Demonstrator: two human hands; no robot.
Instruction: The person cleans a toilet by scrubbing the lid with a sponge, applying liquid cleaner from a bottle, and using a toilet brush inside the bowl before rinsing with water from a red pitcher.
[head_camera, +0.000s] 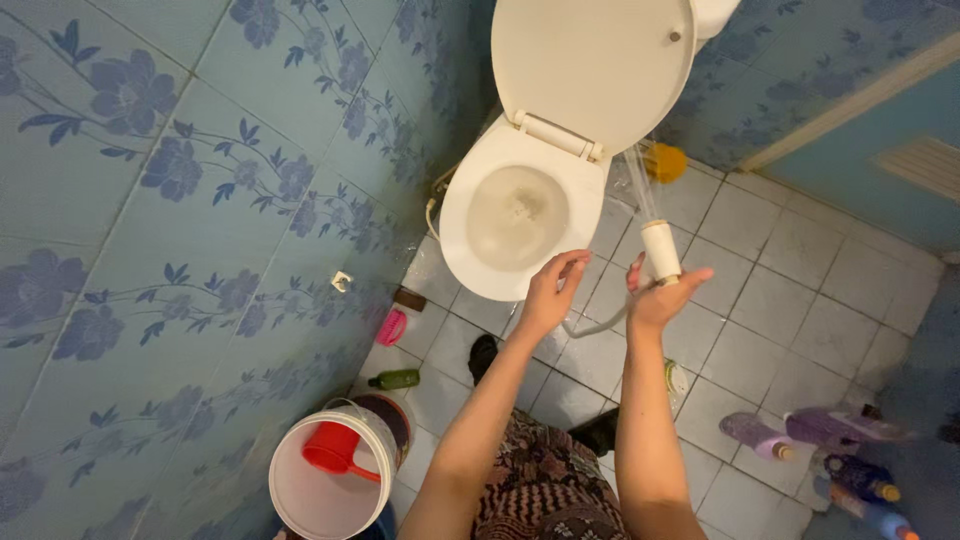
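Sprayer head (660, 250), white and cylindrical, sits upright in the right hand (660, 298), fingers wrapped around its lower end, thumb out to the side; its pale hose (595, 326) loops down and left beneath both hands. Left hand (550, 295) is beside it, fingers loosely curled and slightly apart, holding nothing, fingertips close to the toilet's front rim. Nearest the camera: white bucket (325, 485) with a red scoop (338, 452) inside, by the blue flowered wall. Further out on the tiled floor (780, 290): a green bottle (397, 379), a pink object (391, 327), and purple and blue bottles (800, 440) to the right. Beyond the hands, toilet bowl (515, 215), lid (590, 65) raised. Judgement: bowl interior looks dull and stained, no spray visible; sprayer in hand but rinsing appears not yet begun.
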